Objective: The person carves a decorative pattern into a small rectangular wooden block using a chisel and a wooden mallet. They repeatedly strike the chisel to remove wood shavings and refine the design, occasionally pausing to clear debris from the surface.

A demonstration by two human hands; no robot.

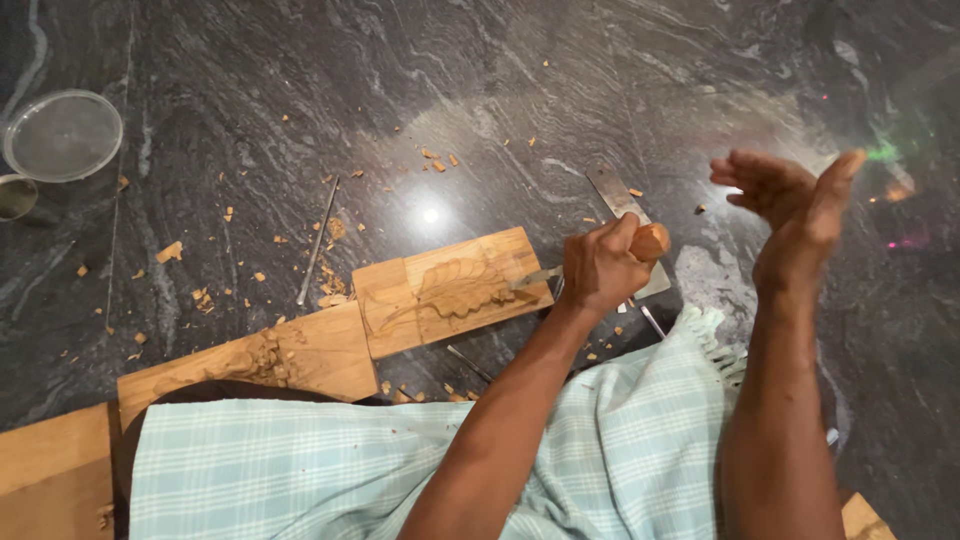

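The left hand grips a wooden-handled chisel, blade beyond its fingers on the carved block, while the right hand hovers flat and empty, palm facing the handle's butt.

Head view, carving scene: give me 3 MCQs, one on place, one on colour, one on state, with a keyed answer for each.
1. Where does the chisel tip rest?
A. on the carved wood block
B. in the clear round lid
C. on the checked cloth

2. What colour is the checked cloth?
A. red and black
B. pale blue and white
C. plain yellow

3. What state is the right hand in?
A. gripping a mallet
B. flat on the floor
C. open, raised, holding nothing

Answers:
1 A, the blade meets the leaf relief on the block.
2 B, light blue checks cover the lap.
3 C, the palm is open above the floor, while the left hand grips the chisel's wooden handle.
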